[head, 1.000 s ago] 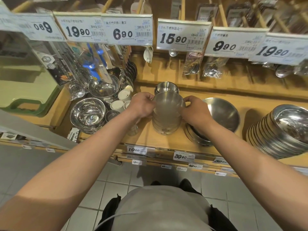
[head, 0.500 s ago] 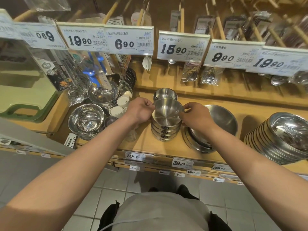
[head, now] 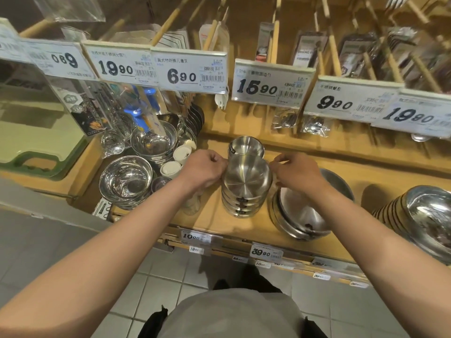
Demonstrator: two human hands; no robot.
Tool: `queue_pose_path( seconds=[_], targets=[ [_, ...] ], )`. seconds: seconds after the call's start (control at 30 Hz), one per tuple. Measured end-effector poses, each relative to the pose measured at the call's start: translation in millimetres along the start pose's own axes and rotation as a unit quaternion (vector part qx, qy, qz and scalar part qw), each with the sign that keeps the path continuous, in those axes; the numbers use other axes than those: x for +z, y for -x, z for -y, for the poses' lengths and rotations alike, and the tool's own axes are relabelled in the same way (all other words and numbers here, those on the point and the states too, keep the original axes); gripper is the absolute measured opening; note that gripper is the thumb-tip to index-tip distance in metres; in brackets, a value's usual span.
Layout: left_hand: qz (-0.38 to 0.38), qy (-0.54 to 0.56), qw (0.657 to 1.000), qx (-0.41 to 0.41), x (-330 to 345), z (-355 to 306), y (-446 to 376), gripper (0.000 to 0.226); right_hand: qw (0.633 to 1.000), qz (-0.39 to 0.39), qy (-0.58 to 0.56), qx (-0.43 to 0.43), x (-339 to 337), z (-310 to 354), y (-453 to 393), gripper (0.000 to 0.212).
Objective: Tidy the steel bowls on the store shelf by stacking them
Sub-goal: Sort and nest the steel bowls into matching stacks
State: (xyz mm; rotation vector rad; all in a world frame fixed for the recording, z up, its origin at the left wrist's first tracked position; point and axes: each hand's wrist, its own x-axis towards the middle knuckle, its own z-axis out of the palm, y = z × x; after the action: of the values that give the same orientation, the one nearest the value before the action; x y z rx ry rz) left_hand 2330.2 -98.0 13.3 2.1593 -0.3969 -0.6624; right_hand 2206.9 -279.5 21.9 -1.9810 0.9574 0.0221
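Shelf [head: 212,211]: wooden, across mid-frame — bare board in front of and left of the stack.
Large bowls [head: 302,215]: nested just right of centre, close beside the stack.
Stack of steel bowls [head: 245,189]: centre frame, top bowl seated, looks level.
Lone small bowl [head: 246,146]: just behind the stack — likely still to be added.
Left hand [head: 203,169]: grip pinching the top bowl's left rim.
Right hand [head: 296,170]: fingertips pinched at the right rim; contact unclear.

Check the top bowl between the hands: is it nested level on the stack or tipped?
Nested, roughly level. The top bowl sits mouth-up on the stack, its rim parallel to the rims below.
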Motion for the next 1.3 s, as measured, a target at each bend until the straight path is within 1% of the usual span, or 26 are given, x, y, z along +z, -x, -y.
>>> queue_pose_path(
  seconds=[0.07,0.1,0.17,0.2,0.27,0.33,0.43,0.5,0.53,0.6,0.63,0.7,0.77,0.83,0.93,1.1,1.2,1.3],
  targets=[
    [0.001,0.01,1.0,-0.001,-8.8,-5.4,2.8,0.041,0.998,-0.024,-0.053,0.007,-7.8,7.2,-17.9,0.022],
    [0.006,0.024,1.0,-0.01,-13.0,-7.7,3.0,0.038,0.998,-0.021,-0.066,0.012,-9.9,11.0,-29.3,0.028],
    [0.009,0.042,0.999,-0.021,-19.4,-9.8,1.2,0.021,0.998,0.006,-0.058,0.036,-9.4,17.5,-54.7,0.034],
    [0.001,0.042,0.999,-0.022,-21.7,-10.7,0.6,0.016,0.998,0.023,-0.036,0.051,-7.2,18.7,-67.6,0.033],
    [-0.016,0.054,0.998,-0.03,-25.6,-10.7,-0.8,0.016,0.995,0.047,0.027,0.078,0.3,16.8,-92.0,0.031],
    [-0.03,0.087,0.994,-0.054,-28.3,-8.2,-2.4,0.016,0.991,0.062,0.065,0.095,10.9,11.0,-111.1,0.027],
    [-0.062,0.098,0.991,-0.063,-29.9,-0.8,-4.1,0.015,0.984,0.116,0.075,0.112,29.8,-0.5,-131.9,0.016],
    [-0.077,0.115,0.988,-0.07,-30.3,3.9,-3.6,0.015,0.98,0.147,0.083,0.104,40.9,-3.8,-138.6,0.024],
    [-0.078,0.128,0.986,-0.078,-30.5,5.6,-3.6,0.015,0.98,0.147,0.081,0.103,43.7,-2.7,-139.6,0.025],
    [-0.078,0.148,0.981,-0.094,-32.2,7.6,-3.2,0.014,0.985,0.127,0.07,0.092,45.5,2.6,-141.4,0.014],
    [-0.08,0.149,0.981,-0.096,-33.1,8.4,-4.1,0.013,0.988,0.119,0.05,0.091,43.8,5.4,-141.4,0.012],
    [-0.084,0.145,0.982,-0.089,-34.4,7.6,-5.9,0.013,0.989,0.12,-0.008,0.081,38.1,9.6,-139.3,0.019],
    [-0.086,0.135,0.984,-0.076,-35.8,3.7,-7.7,0.013,0.99,0.116,-0.057,0.056,27.1,14.8,-131.9,0.021],
    [-0.083,0.125,0.987,-0.061,-37.7,-2.2,-10.4,0.013,0.991,0.112,-0.077,0.018,12.0,19.8,-122.4,0.025],
    [-0.064,0.121,0.99,-0.041,-39.2,-17.3,-15.4,0.015,0.989,0.107,-0.106,0.011,-12.4,25.1,-107.1,0.028],
    [-0.034,0.112,0.993,-0.004,-34.7,-39.2,-17.7,0.014,0.982,0.05,-0.182,-0.001,-47.4,27.1,-67.7,0.023],
    [-0.022,0.094,0.995,0.007,-31.9,-52.1,-14.0,0.016,0.977,0.066,-0.202,-0.005,-59.0,30.6,-33.2,0.022],
    [0.027,0.138,0.99,0.011,-33.1,-66.1,-11.0,0.024,0.98,0.113,-0.161,0.016,-59.2,41.5,-8.8,0.018]
  ],
)
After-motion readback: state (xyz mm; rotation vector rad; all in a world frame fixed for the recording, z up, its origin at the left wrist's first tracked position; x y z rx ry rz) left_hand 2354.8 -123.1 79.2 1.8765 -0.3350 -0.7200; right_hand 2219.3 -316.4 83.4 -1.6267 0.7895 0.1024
